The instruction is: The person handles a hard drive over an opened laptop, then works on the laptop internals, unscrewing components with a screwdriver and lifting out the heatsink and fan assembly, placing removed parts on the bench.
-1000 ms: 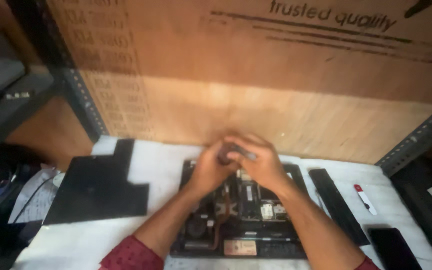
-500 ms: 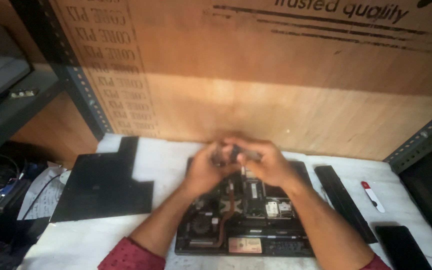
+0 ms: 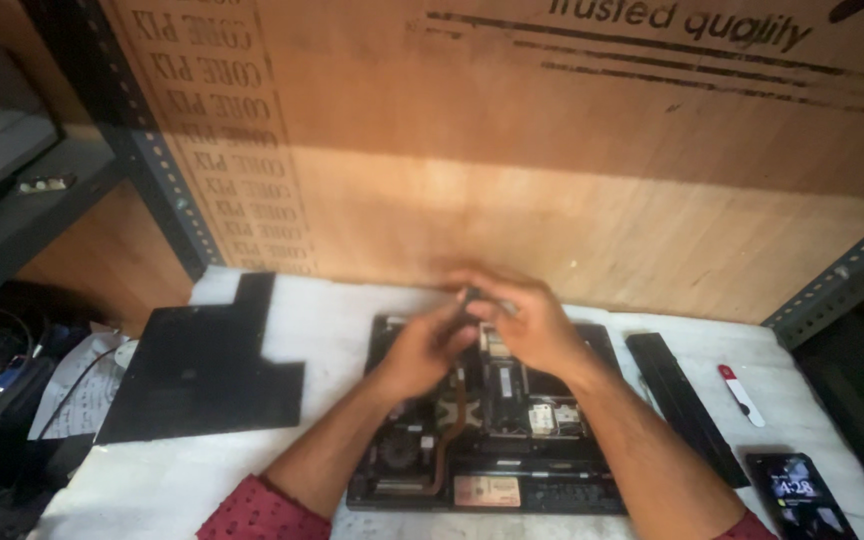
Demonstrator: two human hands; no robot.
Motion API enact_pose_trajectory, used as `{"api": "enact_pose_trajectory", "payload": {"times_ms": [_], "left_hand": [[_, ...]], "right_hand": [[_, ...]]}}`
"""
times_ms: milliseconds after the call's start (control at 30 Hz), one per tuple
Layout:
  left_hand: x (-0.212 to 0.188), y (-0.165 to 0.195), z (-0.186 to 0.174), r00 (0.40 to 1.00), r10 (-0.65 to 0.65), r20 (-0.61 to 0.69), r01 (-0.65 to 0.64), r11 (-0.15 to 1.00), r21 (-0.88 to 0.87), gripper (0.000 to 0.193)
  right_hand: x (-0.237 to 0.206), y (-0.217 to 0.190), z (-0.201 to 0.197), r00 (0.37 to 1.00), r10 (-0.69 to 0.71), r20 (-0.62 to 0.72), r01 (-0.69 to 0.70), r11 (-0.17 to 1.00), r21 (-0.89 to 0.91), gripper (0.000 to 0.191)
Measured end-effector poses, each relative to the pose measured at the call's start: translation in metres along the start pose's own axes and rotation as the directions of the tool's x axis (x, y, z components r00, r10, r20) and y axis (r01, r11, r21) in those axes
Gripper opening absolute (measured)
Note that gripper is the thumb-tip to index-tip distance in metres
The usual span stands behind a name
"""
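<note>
An opened laptop [image 3: 492, 440] lies bottom-up on the white table, its circuit board, copper heat pipe and fan exposed. Both my hands meet over its far edge. My right hand [image 3: 527, 320] is closed on a small dark tool [image 3: 472, 298], blurred by motion. My left hand [image 3: 420, 350] rests next to it with curled fingers that touch the tool's lower end. What the tool's tip touches is hidden behind my fingers.
The laptop's black bottom cover [image 3: 202, 365] lies to the left. A long black battery [image 3: 684, 405], a red and white pen [image 3: 740, 394] and a phone [image 3: 800, 495] lie to the right. A wooden board [image 3: 552, 170] stands behind. Cables and papers [image 3: 42, 390] lie at far left.
The camera has tilted, so the laptop sits lower in view. My hands have stayed together over the laptop's far edge, shifting slightly to the right.
</note>
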State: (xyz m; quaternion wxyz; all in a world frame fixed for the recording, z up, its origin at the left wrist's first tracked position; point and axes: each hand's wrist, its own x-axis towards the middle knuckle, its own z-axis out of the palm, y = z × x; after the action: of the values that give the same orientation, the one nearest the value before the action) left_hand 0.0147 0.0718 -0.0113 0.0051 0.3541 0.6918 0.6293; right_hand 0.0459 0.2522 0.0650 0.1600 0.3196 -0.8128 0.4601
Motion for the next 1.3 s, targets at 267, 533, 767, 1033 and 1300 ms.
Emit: {"api": "enact_pose_trajectory", "payload": {"times_ms": [267,533,767,1033,1300], "left_hand": [[-0.002,-0.013,-0.001,0.998,-0.01,-0.063,0.01,1.0,0.003,0.048],[-0.002,0.006,0.0,0.957,0.048,-0.285,-0.005,0.989,0.149,0.03],[-0.002,0.02,0.001,0.972,0.123,-0.2,-0.095,0.985,0.144,0.027],[-0.009,0.021,0.001,0.986,-0.114,-0.12,0.121,0.991,0.048,0.025],[-0.005,0.014,0.004,0.932,0.223,-0.286,-0.108,0.923,0.369,0.028]], "right_hand": [[-0.002,0.006,0.0,0.999,-0.027,0.021,0.027,0.999,-0.022,0.044],[-0.001,-0.007,0.011,0.987,-0.161,-0.026,0.161,0.987,-0.023,0.052],[-0.003,-0.007,0.014,0.996,-0.052,-0.072,0.046,0.996,-0.075,0.045],[-0.002,0.0,0.002,0.998,0.069,-0.002,-0.069,0.997,0.015,0.044],[0.0,0.0,0.012,0.988,-0.109,-0.113,0.089,0.981,-0.172,0.061]]}}
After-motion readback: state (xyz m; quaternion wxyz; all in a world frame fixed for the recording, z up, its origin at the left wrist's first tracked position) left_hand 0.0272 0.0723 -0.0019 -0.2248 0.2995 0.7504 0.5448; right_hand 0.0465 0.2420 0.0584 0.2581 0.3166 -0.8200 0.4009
